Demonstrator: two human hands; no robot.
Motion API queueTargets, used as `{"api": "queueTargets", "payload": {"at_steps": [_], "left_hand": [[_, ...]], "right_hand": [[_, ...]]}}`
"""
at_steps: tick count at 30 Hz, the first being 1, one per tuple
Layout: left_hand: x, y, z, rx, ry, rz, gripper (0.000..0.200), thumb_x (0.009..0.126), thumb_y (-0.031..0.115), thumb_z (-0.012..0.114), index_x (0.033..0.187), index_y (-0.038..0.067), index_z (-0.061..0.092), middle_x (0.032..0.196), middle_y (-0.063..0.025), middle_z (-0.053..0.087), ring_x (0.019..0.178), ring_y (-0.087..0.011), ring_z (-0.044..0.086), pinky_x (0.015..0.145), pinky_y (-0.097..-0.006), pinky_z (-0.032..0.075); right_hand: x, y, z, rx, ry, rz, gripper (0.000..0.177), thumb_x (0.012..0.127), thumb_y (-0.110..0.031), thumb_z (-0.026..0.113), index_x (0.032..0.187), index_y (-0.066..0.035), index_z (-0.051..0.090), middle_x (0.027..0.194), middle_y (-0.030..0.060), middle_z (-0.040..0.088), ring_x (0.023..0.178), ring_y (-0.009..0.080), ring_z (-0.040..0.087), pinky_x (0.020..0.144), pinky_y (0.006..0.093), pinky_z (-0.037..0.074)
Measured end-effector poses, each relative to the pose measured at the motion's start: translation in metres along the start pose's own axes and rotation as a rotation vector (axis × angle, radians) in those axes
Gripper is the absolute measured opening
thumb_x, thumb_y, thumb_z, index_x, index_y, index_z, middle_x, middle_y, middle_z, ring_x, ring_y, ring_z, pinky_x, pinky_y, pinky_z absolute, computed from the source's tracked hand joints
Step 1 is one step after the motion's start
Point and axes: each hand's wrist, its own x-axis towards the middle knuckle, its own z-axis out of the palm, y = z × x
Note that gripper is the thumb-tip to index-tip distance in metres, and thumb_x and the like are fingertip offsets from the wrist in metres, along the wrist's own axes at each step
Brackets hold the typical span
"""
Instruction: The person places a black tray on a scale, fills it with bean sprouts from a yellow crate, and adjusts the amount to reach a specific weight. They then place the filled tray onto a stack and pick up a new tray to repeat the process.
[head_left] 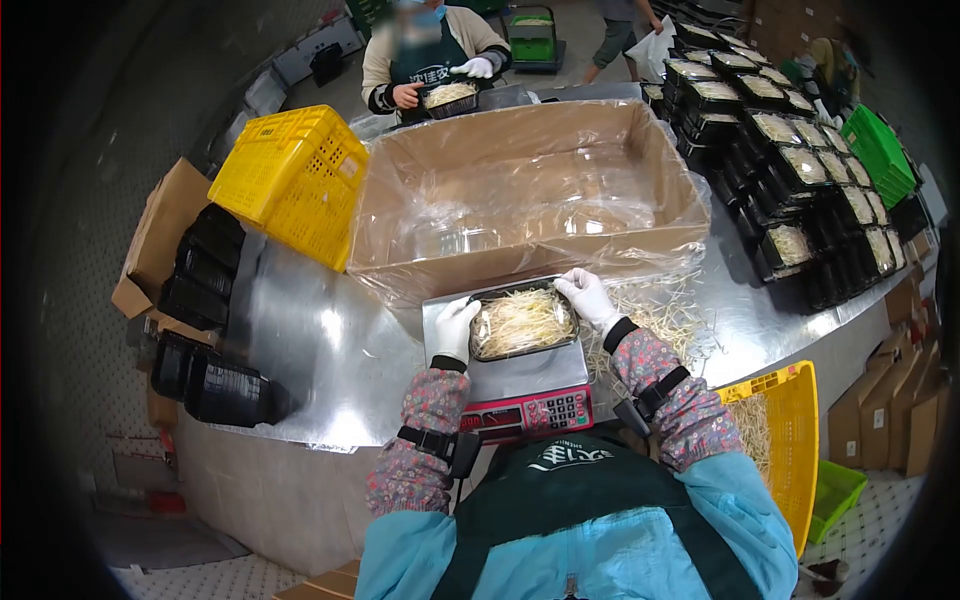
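A black plastic tray of bean sprouts is over the steel platform of a red digital scale. My left hand, in a white glove, is closed on the tray's left edge. At the upper right corner, my gloved right hand pinches the rim. The sprouts are pale and thin and fill the tray. Beside the scale, on the right, loose sprouts are scattered over the steel table.
A plastic-lined cardboard box stands behind the scale. Yellow crates are at left and right. Empty black trays are stacked left; filled trays pile up right. Across the table, a person holds another tray.
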Motion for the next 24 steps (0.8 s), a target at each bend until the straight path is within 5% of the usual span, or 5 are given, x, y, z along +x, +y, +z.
{"api": "queueTargets", "payload": {"at_steps": [5,10,19,21,24], "left_hand": [[-0.044,0.023,-0.015,0.002,0.029,-0.253,0.035,0.091,0.019,0.071,0.117,-0.002,0.061,0.101,-0.0066,0.066,0.085,-0.0113,0.064,0.069,-0.0259,0.054],[-0.082,0.015,-0.022,-0.354,-0.169,-0.444,0.014,0.093,0.009,0.063,0.104,0.002,0.06,0.094,-0.0073,0.063,0.08,-0.0202,0.066,0.069,-0.035,0.059],[-0.084,0.011,-0.023,-0.277,-0.09,-0.375,0.013,0.086,0.004,0.064,0.086,0.007,0.052,0.084,-0.0095,0.063,0.066,-0.0231,0.066,0.057,-0.0363,0.057],[-0.077,0.018,-0.029,-0.061,-0.115,-0.36,0.017,0.087,0.008,0.069,0.091,0.005,0.052,0.085,-0.0107,0.065,0.067,-0.0231,0.067,0.057,-0.0337,0.057],[-0.067,0.037,-0.018,0.664,-0.001,0.293,0.052,0.082,0.018,0.075,0.122,-0.005,0.05,0.116,-0.0212,0.06,0.111,-0.034,0.058,0.095,-0.0459,0.047]], "right_hand": [[-0.055,-0.07,-0.016,-0.145,-0.161,0.386,0.047,0.083,-0.04,0.079,0.1,-0.008,0.048,0.072,0.0023,0.058,0.05,0.0103,0.058,0.039,0.0253,0.046],[-0.085,-0.045,-0.017,0.238,-0.206,0.497,0.034,0.087,-0.011,0.074,0.094,-0.011,0.041,0.074,0.0076,0.064,0.056,0.0188,0.068,0.039,0.0287,0.052],[-0.092,-0.035,0.004,0.304,-0.118,0.449,0.032,0.087,-0.009,0.073,0.085,-0.013,0.041,0.063,0.0067,0.063,0.043,0.0116,0.058,0.03,0.0244,0.041],[-0.085,-0.047,-0.008,-0.222,-0.175,0.274,0.03,0.092,-0.033,0.067,0.088,-0.009,0.049,0.067,0.0107,0.065,0.055,0.0235,0.064,0.047,0.0369,0.05],[-0.074,-0.085,-0.02,-0.777,-0.045,-0.054,0.051,0.093,-0.058,0.054,0.093,-0.007,0.06,0.077,0.0134,0.067,0.08,0.0369,0.065,0.076,0.0461,0.05]]}}
